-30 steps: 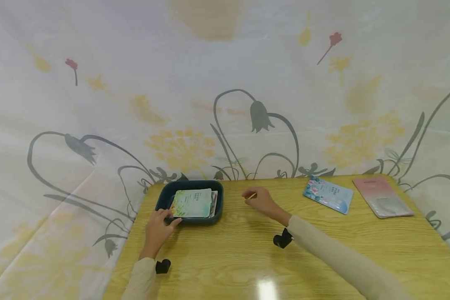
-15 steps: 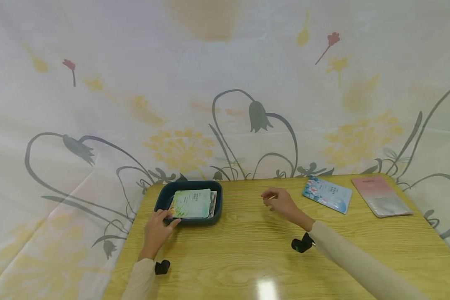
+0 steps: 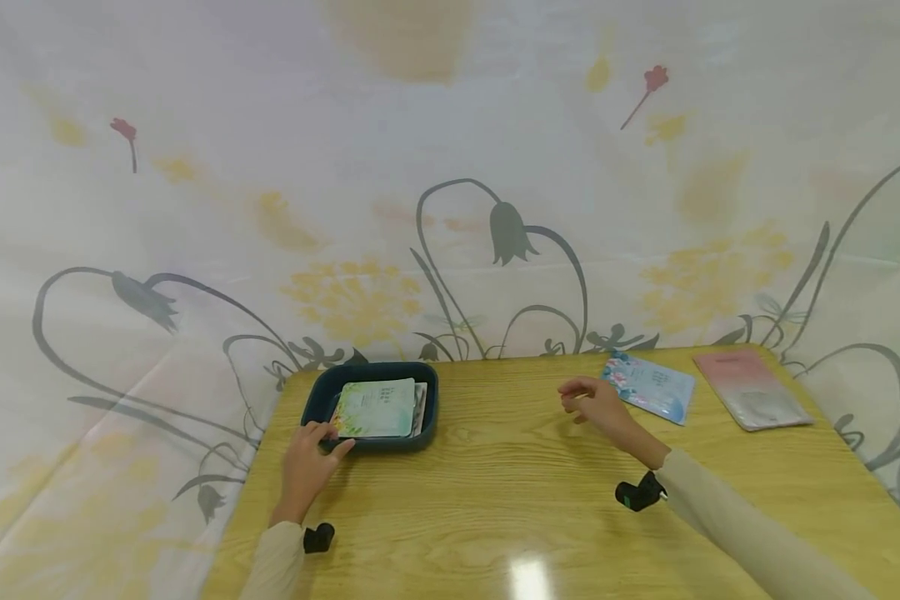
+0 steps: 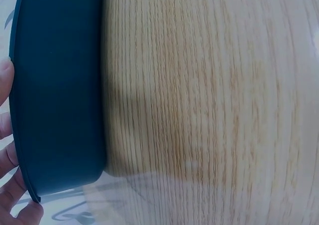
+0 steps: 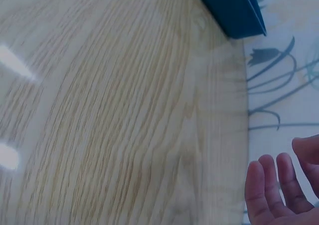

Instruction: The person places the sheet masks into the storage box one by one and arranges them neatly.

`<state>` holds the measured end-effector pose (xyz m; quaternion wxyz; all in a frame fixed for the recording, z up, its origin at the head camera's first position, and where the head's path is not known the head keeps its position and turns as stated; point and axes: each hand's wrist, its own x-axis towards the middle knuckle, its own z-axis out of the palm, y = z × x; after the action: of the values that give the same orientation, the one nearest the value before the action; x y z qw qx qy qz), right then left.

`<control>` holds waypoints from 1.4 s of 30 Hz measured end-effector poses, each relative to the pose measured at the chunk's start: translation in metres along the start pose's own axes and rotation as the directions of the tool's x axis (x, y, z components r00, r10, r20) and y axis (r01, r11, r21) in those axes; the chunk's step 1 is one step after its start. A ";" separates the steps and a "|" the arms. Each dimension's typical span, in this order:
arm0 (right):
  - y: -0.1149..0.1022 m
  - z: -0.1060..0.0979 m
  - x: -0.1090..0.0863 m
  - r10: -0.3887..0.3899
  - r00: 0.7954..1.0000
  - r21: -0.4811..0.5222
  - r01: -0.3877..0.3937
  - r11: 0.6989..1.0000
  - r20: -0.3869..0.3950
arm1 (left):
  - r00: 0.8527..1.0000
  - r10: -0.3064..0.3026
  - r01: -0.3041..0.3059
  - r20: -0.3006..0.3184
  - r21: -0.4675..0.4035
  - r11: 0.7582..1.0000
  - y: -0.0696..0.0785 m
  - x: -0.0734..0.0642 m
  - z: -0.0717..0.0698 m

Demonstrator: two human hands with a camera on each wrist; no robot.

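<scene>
A dark teal plastic basket (image 3: 422,439) stands at the table's back left. My left hand (image 3: 306,468) holds its front left corner, and in the left wrist view fingertips (image 4: 6,78) lie along the rim. Inside the basket a green-and-white face mask packet (image 3: 377,408) lies on top of other packets, mostly hidden. My right hand (image 3: 598,407) is held over the table, fingers loosely bent with nothing between them. Just beyond it lies a blue floral face mask packet (image 3: 654,388), its left end close to the hand in the head view. Farther right lies a pink-and-silver packet (image 3: 752,390).
The wood-grain table (image 3: 450,517) carries all these things. A white cloth backdrop (image 3: 345,167) printed with flowers hangs right behind its back edge. Small black wrist cameras (image 3: 640,492) sit at both sleeves.
My right hand has moved right, away from the basket and toward the blue packet. My left hand stays at the basket's corner. The whole view has shifted slightly.
</scene>
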<state>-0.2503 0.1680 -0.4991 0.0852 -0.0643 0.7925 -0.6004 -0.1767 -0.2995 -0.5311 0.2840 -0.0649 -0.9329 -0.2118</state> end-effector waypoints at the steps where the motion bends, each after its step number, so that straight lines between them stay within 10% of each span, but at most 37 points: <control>1: 0.000 -0.003 -0.001 0.003 1.000 -0.001 -0.003 1.000 -0.011 | 1.000 -0.003 0.003 -0.004 -0.002 1.000 0.000 0.000 0.000; 34: 0.036 -0.114 -0.030 0.130 0.973 -0.135 -0.158 0.978 -0.192 | 1.000 -0.025 0.025 0.009 -0.010 1.000 0.001 -0.001 -0.002; 42: 0.052 -0.132 -0.027 0.268 0.927 -0.174 -0.319 0.932 -0.262 | 0.999 -0.042 0.043 0.019 -0.028 0.999 0.003 -0.003 -0.003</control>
<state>-0.2516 0.3114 -0.5125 0.0734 0.1179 0.8573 -0.4957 -0.1717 -0.2982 -0.5292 0.2699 -0.0509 -0.9336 -0.2303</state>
